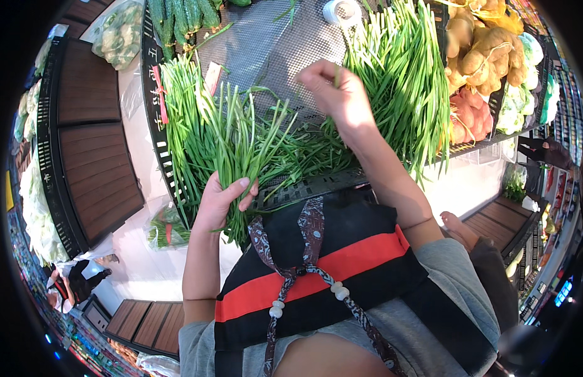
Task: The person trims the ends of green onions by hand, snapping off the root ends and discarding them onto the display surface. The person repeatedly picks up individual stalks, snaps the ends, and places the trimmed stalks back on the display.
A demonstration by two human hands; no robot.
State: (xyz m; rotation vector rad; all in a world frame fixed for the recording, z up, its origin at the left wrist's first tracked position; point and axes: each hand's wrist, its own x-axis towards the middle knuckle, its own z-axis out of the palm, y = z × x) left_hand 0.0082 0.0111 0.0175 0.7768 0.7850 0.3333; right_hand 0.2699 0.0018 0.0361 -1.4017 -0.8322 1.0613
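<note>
My left hand point(225, 195) is closed around a loose bunch of long green garlic chives point(242, 146), cut ends up. My right hand point(336, 94) is raised over the black mesh-lined crate, thumb and fingers close together at a thin green blade; whether it grips the blade is unclear. To its right lies a large pile of chives point(390, 85). More chives point(180, 103) lie along the crate's left side, beside a red tie point(160, 92). Loose trimmings point(315, 151) cover the near part of the crate. A white roll point(342, 12) lies at the far edge.
Cucumbers point(185, 19) fill the crate's far left. Netted potatoes point(489, 52) and a red mesh bag point(470, 115) stand at right. A bagged green bundle point(166, 231) lies below the left edge. Brown slatted stands point(98, 179) are at left. Other people point(77, 285) are nearby.
</note>
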